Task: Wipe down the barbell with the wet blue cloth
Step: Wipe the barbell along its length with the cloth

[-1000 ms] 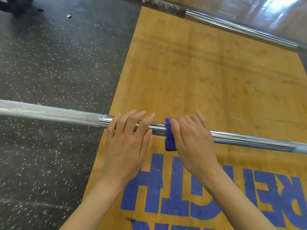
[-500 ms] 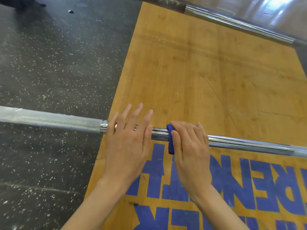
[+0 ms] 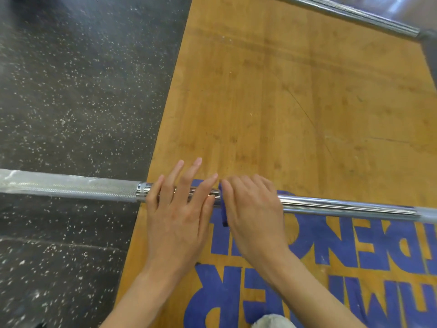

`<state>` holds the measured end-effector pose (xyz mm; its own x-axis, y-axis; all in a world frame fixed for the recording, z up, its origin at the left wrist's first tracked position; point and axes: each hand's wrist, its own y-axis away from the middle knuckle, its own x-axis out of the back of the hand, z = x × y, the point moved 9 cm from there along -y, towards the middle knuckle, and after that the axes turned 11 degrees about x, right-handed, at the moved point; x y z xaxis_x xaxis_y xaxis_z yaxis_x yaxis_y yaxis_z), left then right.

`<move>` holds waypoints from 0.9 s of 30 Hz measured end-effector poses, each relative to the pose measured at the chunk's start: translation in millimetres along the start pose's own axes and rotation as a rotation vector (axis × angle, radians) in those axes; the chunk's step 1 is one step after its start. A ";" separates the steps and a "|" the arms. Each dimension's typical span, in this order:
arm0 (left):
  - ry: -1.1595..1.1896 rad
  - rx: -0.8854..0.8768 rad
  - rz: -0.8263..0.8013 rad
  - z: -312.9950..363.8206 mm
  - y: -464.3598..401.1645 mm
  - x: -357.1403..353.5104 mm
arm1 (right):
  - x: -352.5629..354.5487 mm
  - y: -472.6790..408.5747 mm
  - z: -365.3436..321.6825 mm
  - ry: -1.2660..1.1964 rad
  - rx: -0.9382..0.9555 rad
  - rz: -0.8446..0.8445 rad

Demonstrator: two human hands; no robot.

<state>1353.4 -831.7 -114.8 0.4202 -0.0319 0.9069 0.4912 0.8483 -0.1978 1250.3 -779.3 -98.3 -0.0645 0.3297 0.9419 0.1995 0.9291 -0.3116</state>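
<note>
2 hands noted mid-frame on chrome barbell (image 3: 343, 205): left hand (image 3: 177, 218) laid flat, fingers spread; right hand (image 3: 253, 209) curled over blue cloth (image 3: 223, 215).

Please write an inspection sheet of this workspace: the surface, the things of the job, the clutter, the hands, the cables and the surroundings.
Surface: wooden platform with big blue letters, scuffed and scratched; black speckled rubber floor beside it.
Job's things: barbell lying across rubber and wood, knurled at the left, shiny at the right; blue cloth on the bar, mostly hidden under the right hand.
Clutter: small pale scrap on the rubber.
Hands: left hand lies flat on the bar with straight fingers; right hand holds the cloth against the bar.
Cables: nothing seen.
Surroundings: second bar at the platform's far edge.
</note>
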 end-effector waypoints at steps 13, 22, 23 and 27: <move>0.017 -0.002 -0.030 -1.6 33.7 12.4 | 25.7 60.3 22.8 0.005 -0.089 0.005; 0.042 -0.028 -0.075 -5.1 48.2 22.0 | 23.4 66.3 7.7 -0.130 -0.033 -0.117; 0.044 -0.032 -0.064 -7.5 46.5 25.7 | 22.8 66.6 8.5 -0.125 -0.043 -0.127; 0.019 -0.045 -0.043 -18.4 39.6 27.3 | 13.9 60.6 -4.1 -0.054 -0.131 -0.130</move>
<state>1398.4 -808.6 -104.7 0.4123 -0.0783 0.9077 0.5427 0.8214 -0.1757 1265.5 -719.0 -103.6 -0.1496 0.2204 0.9639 0.3118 0.9356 -0.1656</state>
